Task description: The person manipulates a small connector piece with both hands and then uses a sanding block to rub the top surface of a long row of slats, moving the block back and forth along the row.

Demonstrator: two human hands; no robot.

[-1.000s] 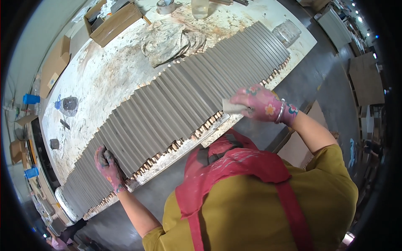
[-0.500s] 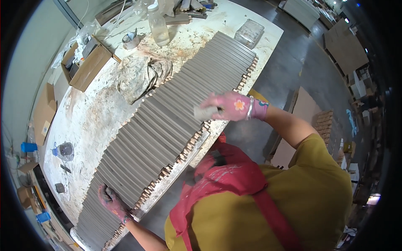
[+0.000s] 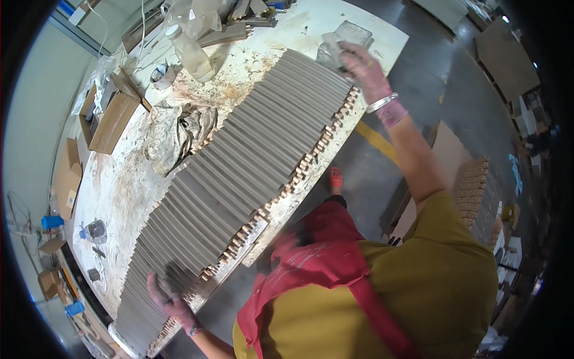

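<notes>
A long row of grey wooden strips lies side by side on the white table, their pale ends uneven along both edges. At the near left end, my left hand, in a stained pink glove, rests over the strips with its fingers spread and nothing in it. My right hand, in a pink glove with a silvery band at the wrist, is at the far right end of the row. It is closed on a whitish pad, blurred by motion. Beside the pad sits a greyish, smeared block-shaped thing, partly covered by my hand.
A crumpled stained cloth lies behind the strips. Farther back stand a bottle of cloudy liquid, a roll of tape and an open cardboard box. A small clear tub sits at left. Stacked strips stand at right.
My right hand has moved away with the pad, from the middle of the strips to their far right end beside the block-shaped thing. My left hand remains over the near left strips, fingers now more spread.
</notes>
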